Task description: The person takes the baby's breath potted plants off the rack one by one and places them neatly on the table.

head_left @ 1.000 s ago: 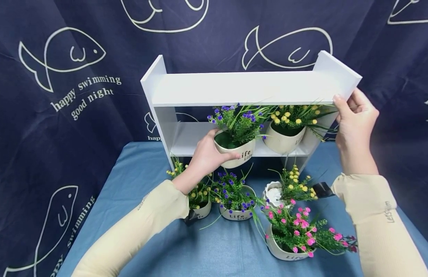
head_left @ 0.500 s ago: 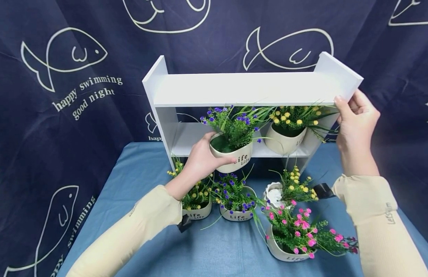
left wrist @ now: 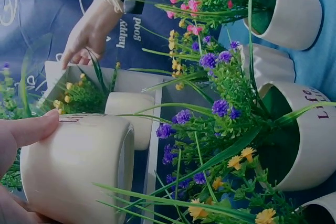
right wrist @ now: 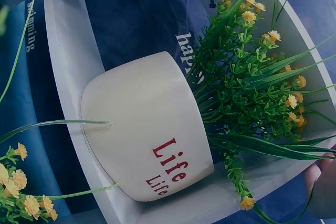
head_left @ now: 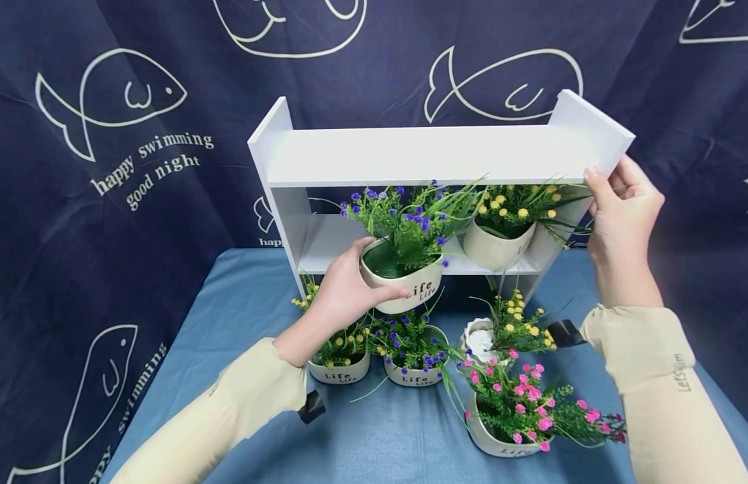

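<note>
My left hand (head_left: 348,286) grips a cream oval flowerpot (head_left: 427,274) of purple flowers by its left side, thumb across the front. The pot hangs in front of the white shelf's (head_left: 410,153) middle board, apart from it. In the left wrist view the same held flowerpot (left wrist: 79,166) shows its outer wall and base. My right hand (head_left: 626,225) holds the shelf's right side panel, thumb at the front edge and fingers behind it. Beside that hand, a flowerpot of yellow flowers (head_left: 499,245) stands on the middle board; the right wrist view shows this pot (right wrist: 147,124) close up.
On the blue cloth (head_left: 386,430) below stand a yellow-flower pot (head_left: 340,372), a purple-flower pot (head_left: 414,375), a white scalloped pot (head_left: 479,339) with yellow flowers and a pink-flower pot (head_left: 501,440). A dark curtain (head_left: 374,74) with fish drawings hangs behind the shelf.
My left hand has brought the purple-flower pot left and down, away from the yellow-flower pot and out toward the shelf's front. The right hand stays on the side panel.
</note>
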Motion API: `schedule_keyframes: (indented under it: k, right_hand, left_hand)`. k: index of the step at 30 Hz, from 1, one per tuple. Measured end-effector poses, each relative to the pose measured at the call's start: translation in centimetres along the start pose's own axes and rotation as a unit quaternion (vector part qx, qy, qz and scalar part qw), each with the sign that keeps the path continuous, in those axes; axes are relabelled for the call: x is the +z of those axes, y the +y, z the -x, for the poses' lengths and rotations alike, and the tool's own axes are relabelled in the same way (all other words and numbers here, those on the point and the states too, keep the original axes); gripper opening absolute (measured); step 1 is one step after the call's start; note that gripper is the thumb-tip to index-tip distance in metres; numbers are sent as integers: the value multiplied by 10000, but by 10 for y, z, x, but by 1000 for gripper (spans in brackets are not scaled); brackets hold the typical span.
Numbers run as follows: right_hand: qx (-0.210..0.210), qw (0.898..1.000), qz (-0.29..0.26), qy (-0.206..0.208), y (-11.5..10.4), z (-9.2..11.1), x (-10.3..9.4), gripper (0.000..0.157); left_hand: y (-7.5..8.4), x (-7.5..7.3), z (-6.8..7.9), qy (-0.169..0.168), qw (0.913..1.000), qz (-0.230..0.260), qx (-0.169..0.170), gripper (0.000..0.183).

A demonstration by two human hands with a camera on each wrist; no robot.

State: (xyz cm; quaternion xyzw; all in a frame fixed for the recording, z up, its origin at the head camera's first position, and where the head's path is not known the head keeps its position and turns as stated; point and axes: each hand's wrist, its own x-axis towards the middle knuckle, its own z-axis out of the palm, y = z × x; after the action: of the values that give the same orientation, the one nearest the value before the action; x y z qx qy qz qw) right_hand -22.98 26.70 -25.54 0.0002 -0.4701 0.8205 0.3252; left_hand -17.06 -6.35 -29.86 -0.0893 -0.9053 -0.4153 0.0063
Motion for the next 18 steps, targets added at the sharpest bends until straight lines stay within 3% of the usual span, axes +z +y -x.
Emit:
schedule_keyframes:
  k: [18]
  right_hand:
    - [-30,10000,-76,-32,0,-1,-1,40]
  left_hand:
    - [0,-1,21,-111,9998,-117,-66,104]
